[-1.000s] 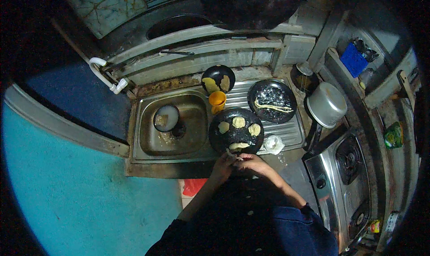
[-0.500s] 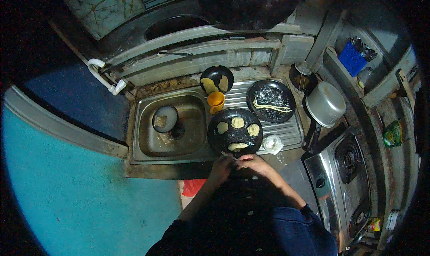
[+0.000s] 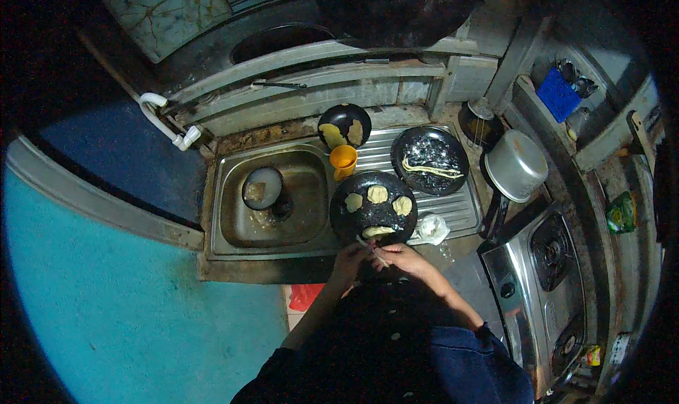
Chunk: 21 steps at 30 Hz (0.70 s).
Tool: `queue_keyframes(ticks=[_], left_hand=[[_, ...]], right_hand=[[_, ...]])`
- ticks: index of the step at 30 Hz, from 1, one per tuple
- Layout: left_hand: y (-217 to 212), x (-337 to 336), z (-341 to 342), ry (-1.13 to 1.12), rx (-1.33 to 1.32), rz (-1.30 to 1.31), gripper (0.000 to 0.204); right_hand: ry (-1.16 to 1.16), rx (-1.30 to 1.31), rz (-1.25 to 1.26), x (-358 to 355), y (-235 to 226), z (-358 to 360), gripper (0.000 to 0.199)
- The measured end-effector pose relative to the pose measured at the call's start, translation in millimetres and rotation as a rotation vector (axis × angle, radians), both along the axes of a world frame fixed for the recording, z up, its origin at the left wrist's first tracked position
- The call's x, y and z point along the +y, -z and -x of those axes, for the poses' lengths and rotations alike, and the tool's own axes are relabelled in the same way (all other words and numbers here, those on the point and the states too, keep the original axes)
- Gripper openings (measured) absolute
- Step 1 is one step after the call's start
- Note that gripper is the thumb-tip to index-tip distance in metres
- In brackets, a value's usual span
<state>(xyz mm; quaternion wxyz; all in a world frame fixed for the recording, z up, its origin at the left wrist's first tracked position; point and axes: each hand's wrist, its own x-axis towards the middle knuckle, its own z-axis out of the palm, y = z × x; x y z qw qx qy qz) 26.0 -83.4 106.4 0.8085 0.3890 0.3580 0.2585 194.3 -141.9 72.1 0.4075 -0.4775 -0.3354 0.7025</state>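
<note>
My left hand (image 3: 347,260) and my right hand (image 3: 400,258) meet at the near edge of a round black tray (image 3: 344,224). Their fingers are closed on a thin, pale strip of dough (image 3: 377,251) stretched between them. Several flattened pieces lie on the tray: a dough round (image 3: 378,194) at its far side, others to the left and right of it, and a folded dough piece (image 3: 378,231) just beyond my fingers. Right of it, a second black tray (image 3: 431,139) is dusted with flour and bears a long dough strip (image 3: 433,169).
An orange mug (image 3: 344,159) stands between the trays and the steel sink (image 3: 311,192), which holds a round pan (image 3: 261,188). A white plastic bag (image 3: 432,229) lies to the right. Farther right are a metal pot (image 3: 518,165) and a gas stove (image 3: 548,284). A small black pan (image 3: 344,110) sits behind.
My fingers have shifted slightly, and the pale strip between them shows more plainly. The trays and the dough on them look the same; the view has moved a little.
</note>
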Motion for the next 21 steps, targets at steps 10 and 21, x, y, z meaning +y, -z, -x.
queue_keyframes(ticks=[10, 21], left_hand=[[-9, 0, 2, -0.110, 0.228, -0.139, 0.014], [16, 10, 5, -0.131, 0.105, -0.119, 0.019]], right_hand=[[0.091, -0.254, -0.124, 3, -22, 5, 0.017], [0.034, 0.042, -0.063, 12, -16, 8, 0.026]])
